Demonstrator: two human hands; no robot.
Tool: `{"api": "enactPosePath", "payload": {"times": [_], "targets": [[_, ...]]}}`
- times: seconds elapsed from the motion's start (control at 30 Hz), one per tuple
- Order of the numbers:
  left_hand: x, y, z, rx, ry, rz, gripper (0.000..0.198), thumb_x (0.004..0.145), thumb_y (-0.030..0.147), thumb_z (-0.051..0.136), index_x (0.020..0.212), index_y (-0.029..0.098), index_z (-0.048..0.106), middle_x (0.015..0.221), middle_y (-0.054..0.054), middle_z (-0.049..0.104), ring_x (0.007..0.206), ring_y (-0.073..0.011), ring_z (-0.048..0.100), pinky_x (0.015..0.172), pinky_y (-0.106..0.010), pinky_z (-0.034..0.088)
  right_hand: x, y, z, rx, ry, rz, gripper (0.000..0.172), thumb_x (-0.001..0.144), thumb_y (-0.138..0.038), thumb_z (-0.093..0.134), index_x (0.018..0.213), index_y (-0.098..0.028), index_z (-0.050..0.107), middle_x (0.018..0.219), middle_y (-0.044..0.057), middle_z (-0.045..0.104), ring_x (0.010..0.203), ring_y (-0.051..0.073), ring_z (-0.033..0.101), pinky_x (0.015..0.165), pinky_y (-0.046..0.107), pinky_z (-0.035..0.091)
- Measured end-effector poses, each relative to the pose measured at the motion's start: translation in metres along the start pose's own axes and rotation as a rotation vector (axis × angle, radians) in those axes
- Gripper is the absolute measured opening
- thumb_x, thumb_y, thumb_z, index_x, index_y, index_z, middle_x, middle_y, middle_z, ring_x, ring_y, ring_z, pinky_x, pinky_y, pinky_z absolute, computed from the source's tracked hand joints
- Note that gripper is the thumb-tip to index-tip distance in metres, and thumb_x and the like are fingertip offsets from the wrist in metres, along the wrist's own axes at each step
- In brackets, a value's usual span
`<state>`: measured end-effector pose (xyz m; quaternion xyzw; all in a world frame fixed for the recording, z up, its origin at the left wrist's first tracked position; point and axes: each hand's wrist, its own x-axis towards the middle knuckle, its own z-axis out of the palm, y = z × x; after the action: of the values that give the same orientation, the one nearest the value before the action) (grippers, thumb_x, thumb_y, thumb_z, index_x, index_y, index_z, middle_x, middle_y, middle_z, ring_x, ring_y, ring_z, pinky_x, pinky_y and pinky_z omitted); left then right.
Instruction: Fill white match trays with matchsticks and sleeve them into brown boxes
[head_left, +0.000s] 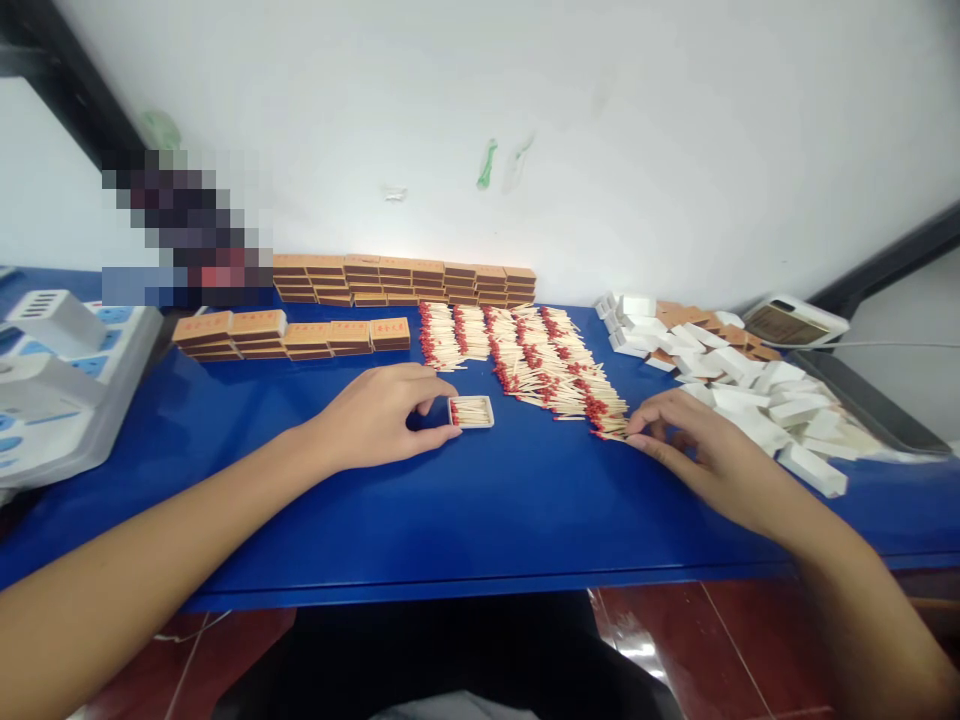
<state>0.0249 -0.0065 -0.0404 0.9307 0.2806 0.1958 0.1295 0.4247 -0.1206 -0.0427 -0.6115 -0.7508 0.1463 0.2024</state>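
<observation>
A small white matchbox tray point(491, 412), partly filled with red-headed matches point(471, 411), lies on the blue table. My left hand point(382, 415) grips its left end between thumb and fingers. To the right of it, rows of loose matches point(536, 350) are spread over the table, mostly with their red heads to the left. At the near right tip of these rows, my right hand point(694, 445) has thumb and fingers pinched on the ends of a few matches point(611, 434). Exactly how many it holds is hidden by the fingers.
Stacked brown matchboxes point(405, 280) line the wall, with a shorter row point(292, 335) in front. White empty trays and brown sleeves heap up point(750, 380) at the right, beside a dark tray point(874, 400). A white power strip point(112, 400) with plugs sits at the left.
</observation>
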Motion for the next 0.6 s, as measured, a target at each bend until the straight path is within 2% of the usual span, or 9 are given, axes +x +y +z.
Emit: {"api": "enactPosePath", "payload": {"times": [0.13, 0.33, 0.6], "targets": [[-0.001, 0.001, -0.001, 0.002, 0.008, -0.003, 0.031, 0.097, 0.048, 0.067, 0.111, 0.022, 0.076, 0.079, 0.0, 0.062, 0.075, -0.0157, 0.058, 0.066, -0.029, 0.041, -0.003, 0.005, 0.002, -0.053, 0.036, -0.012, 0.032, 0.105, -0.057, 0.055, 0.109, -0.027, 0.068, 0.108, 0.008, 0.064, 0.084, 0.022, 0.058, 0.073, 0.038, 0.051], [0.0, 0.0, 0.0, 0.004, -0.005, 0.0, 0.031, 0.097, 0.048, 0.066, 0.111, 0.022, 0.075, 0.08, 0.0, 0.063, 0.076, -0.0158, 0.058, 0.067, -0.03, 0.042, 0.002, 0.012, 0.001, -0.046, 0.021, -0.001, 0.039, 0.103, -0.061, 0.053, 0.097, -0.027, 0.069, 0.1, 0.008, 0.065, 0.083, 0.023, 0.059, 0.069, 0.037, 0.049], [0.001, 0.0, -0.001, 0.01, -0.001, 0.009, 0.031, 0.098, 0.048, 0.066, 0.11, 0.022, 0.075, 0.08, -0.001, 0.063, 0.076, -0.0161, 0.059, 0.066, -0.029, 0.042, 0.001, 0.008, 0.0, -0.046, 0.043, 0.004, 0.034, 0.105, -0.057, 0.05, 0.096, -0.027, 0.064, 0.099, 0.007, 0.065, 0.091, 0.026, 0.061, 0.082, 0.042, 0.05]]}}
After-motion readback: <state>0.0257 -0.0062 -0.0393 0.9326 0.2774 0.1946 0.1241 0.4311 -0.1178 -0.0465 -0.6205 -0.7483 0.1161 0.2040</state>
